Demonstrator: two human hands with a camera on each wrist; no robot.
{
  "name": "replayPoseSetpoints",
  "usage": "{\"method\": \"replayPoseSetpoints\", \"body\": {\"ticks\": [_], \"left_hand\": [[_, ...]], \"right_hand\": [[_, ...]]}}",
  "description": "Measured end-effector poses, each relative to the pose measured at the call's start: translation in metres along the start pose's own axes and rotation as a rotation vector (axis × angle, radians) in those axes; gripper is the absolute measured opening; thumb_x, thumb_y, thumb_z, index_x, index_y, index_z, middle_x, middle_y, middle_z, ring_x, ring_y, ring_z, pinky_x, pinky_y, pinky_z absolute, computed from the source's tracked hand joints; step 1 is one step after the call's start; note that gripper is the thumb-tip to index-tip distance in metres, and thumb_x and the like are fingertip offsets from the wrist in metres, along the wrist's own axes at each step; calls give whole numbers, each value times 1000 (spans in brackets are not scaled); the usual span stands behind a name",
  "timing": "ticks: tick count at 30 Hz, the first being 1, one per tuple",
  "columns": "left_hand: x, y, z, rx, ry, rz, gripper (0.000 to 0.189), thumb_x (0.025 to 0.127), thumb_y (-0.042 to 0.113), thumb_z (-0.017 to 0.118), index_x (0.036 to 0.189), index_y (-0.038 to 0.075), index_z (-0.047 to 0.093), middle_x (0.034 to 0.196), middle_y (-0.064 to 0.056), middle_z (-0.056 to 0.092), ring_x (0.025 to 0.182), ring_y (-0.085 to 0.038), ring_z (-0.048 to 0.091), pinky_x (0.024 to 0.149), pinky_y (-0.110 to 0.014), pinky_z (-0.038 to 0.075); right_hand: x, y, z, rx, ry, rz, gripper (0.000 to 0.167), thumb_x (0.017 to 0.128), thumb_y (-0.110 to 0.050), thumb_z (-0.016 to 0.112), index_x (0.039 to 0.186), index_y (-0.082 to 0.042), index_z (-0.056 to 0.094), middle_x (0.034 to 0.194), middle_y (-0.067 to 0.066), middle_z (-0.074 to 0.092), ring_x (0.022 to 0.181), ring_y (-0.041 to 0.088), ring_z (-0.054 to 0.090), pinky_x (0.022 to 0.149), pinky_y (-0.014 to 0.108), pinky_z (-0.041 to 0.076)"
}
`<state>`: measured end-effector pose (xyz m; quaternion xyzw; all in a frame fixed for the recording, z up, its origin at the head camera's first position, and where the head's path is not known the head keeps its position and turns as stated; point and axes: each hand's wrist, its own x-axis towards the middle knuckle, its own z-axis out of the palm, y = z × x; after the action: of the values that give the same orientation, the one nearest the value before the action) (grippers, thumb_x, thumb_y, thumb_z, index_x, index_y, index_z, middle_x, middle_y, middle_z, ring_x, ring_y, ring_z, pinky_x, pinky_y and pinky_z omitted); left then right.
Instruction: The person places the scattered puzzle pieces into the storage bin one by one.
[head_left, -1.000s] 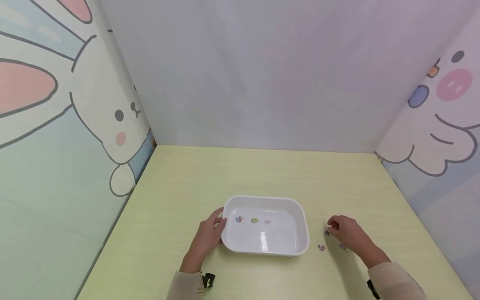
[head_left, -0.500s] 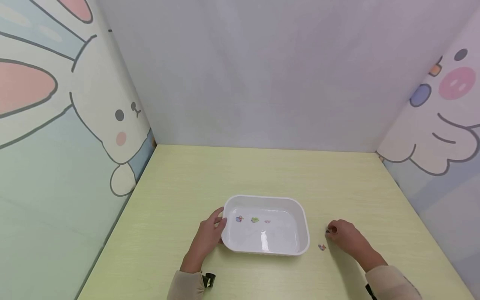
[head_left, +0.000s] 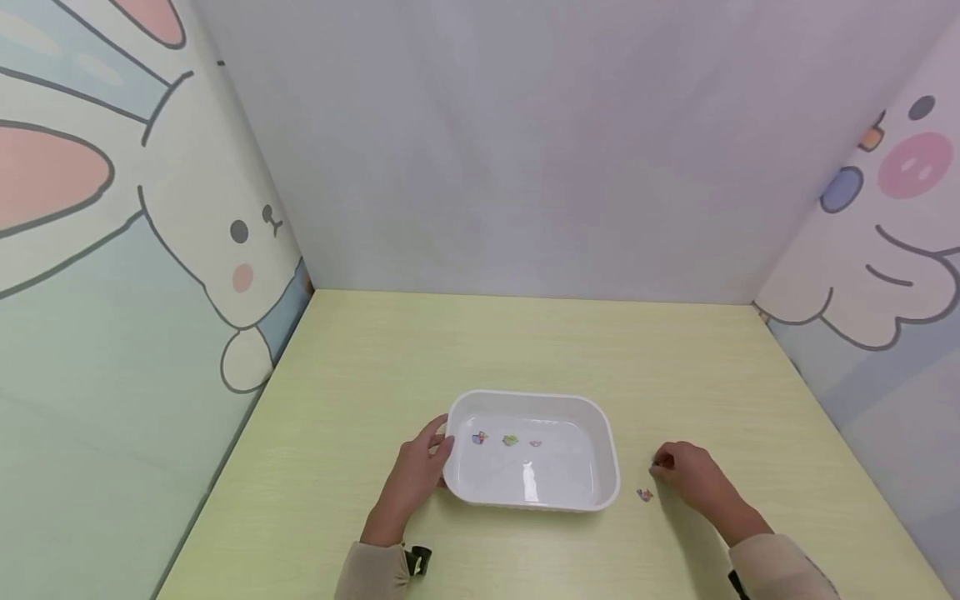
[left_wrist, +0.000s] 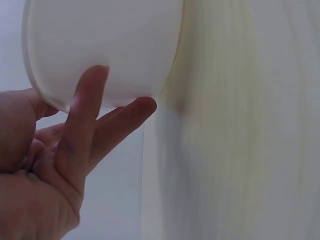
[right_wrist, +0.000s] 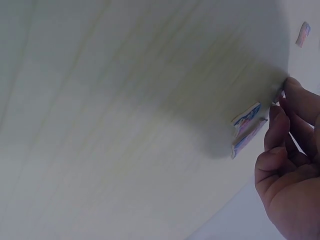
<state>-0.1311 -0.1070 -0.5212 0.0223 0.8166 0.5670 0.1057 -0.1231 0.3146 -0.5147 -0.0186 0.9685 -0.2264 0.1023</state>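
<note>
A white rectangular plastic basin (head_left: 531, 492) sits on the table with several small flat colourful printed pieces inside, among them a green one (head_left: 510, 440). My left hand (head_left: 416, 467) holds its left end, thumb at the rim and fingers against the outer wall (left_wrist: 115, 45). To the right of the basin, my right hand (head_left: 693, 477) pinches a small dark flat piece (right_wrist: 280, 92) between thumb and index finger, low over the tabletop. Two blue-and-pink printed pieces (right_wrist: 246, 118) lie by the curled fingers in the right wrist view. Another printed piece (head_left: 645, 495) lies between hand and basin.
The pale yellow wood-grain table (head_left: 450, 350) runs back to a plain grey-white wall (head_left: 525, 150). Side panels carry a cartoon rabbit (head_left: 232, 250) on the left and a pink-nosed character (head_left: 900, 208) on the right.
My right hand has come slightly down and closed its fingertips on the small dark piece, covering a piece visible earlier. The left hand and basin stay put.
</note>
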Motion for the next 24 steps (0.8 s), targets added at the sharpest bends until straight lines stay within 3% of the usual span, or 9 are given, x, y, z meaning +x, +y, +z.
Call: {"method": "replayPoseSetpoints", "body": {"ticks": [24], "left_hand": [[3,-3,1,14,5,7,46,103,16,52,146,6,42,124,-26,59,80,-24,70,55,-29,57]], "right_hand": [[-4,-1,4,-8,52,-18,8,86,-3,72,89,0,66,78,1,59,72,16,53,61,34,47]]}}
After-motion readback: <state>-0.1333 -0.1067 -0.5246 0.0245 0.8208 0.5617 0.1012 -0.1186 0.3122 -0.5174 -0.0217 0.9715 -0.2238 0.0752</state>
